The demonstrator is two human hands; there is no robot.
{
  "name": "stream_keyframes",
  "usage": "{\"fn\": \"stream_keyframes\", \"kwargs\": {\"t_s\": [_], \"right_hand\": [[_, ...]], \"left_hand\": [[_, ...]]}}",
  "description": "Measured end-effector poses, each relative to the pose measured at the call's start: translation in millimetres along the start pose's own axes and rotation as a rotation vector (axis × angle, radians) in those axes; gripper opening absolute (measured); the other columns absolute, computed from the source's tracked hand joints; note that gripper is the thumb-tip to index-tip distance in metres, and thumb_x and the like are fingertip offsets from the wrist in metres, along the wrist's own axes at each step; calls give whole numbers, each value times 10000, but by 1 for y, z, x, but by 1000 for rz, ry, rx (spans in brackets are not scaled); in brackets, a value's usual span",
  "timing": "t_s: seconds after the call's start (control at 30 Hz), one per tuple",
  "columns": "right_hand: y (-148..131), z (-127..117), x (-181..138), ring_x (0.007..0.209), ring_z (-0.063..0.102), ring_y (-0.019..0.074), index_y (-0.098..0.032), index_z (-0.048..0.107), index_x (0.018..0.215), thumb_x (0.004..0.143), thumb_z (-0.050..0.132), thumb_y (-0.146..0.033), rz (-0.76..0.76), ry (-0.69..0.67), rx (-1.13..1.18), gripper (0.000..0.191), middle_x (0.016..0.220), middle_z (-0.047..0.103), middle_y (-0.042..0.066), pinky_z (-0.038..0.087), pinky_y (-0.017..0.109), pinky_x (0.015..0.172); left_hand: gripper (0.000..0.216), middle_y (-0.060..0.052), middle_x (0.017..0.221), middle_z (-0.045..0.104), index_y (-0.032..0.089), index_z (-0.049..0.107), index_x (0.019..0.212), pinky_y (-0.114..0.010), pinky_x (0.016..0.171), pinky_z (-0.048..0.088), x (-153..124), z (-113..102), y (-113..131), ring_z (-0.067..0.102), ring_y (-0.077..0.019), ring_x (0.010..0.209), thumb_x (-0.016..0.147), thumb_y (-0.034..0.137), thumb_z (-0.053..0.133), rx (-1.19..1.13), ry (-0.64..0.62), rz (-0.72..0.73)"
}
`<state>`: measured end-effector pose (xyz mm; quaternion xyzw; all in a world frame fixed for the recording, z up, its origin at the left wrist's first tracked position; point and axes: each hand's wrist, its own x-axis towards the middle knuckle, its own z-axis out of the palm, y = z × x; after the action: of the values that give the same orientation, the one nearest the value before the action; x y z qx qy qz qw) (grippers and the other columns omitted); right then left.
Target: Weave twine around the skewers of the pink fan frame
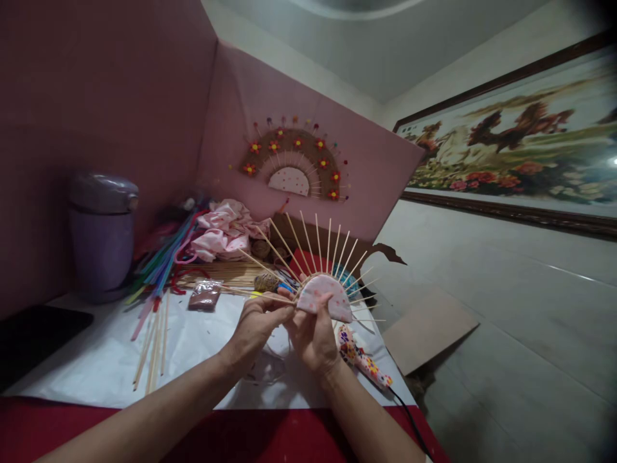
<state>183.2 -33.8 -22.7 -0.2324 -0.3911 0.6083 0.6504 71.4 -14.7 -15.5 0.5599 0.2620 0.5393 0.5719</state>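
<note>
A half-round piece covered in pale pink spotted cloth (324,297) is held up over the table, with several thin wooden sticks (330,244) fanning out from its curved edge. My right hand (315,341) grips this piece from below, thumb pressed on its front and fingers behind. At its left corner, my left hand (263,321) pinches the base of a thin wooden stick between thumb and fingers. Whether twine is also in that pinch cannot be made out. Just beyond the hands lies a ball of brown twine (266,281).
A flower-patterned glue gun (364,360) with a black cord lies at right. Pipe cleaners (166,263), loose sticks (157,347), a small packet (205,296) and crumpled pink cloth (226,228) lie left. A purple flask (103,238) stands behind. A finished-looking fan decoration (289,181) is on the pink board.
</note>
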Motion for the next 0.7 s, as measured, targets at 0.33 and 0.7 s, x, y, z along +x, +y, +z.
{"fn": "stream_keyframes", "kwargs": {"t_s": [0.33, 0.7], "right_hand": [[10, 2, 4, 891, 580, 183, -212, 628, 877, 700, 320, -729, -220, 152, -156, 628, 957, 648, 62, 468, 257, 649], [12, -2, 4, 755, 569, 190, -187, 640, 790, 602, 518, -704, -323, 162, -229, 563, 801, 655, 51, 433, 302, 711]], "left_hand": [[97, -13, 624, 636, 133, 645, 651, -243, 606, 402, 0, 2, -2, 548, -136, 621, 647, 223, 608, 18, 41, -59], [198, 122, 370, 320, 164, 481, 655, -151, 291, 140, -4, 7, -3, 226, -21, 280, 625, 298, 623, -214, 65, -292]]}}
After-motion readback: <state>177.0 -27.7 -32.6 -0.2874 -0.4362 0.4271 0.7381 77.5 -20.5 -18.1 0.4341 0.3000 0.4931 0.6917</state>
